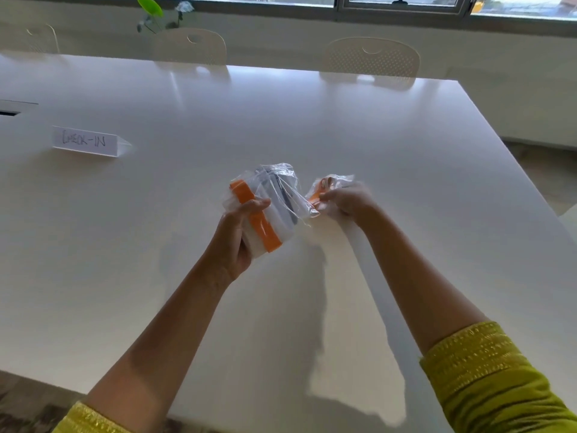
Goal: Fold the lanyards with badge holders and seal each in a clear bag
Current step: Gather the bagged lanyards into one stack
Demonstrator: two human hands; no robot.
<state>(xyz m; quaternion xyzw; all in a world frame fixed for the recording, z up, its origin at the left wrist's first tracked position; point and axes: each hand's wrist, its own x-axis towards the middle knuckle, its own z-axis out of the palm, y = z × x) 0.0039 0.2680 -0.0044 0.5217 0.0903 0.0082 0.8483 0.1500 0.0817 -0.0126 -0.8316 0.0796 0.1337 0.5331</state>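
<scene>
Left hand: I gripped the clear bag holding the orange lanyard.
Right hand: I pinched the bag's orange-striped end above the white table.

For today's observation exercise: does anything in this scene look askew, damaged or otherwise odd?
Nothing is damaged or spilled. The clear bag is crumpled and stretched between both hands, its orange strip running slantwise. The check-in sign lies slightly angled.

Bright window backlight, table glare, blurry
</scene>
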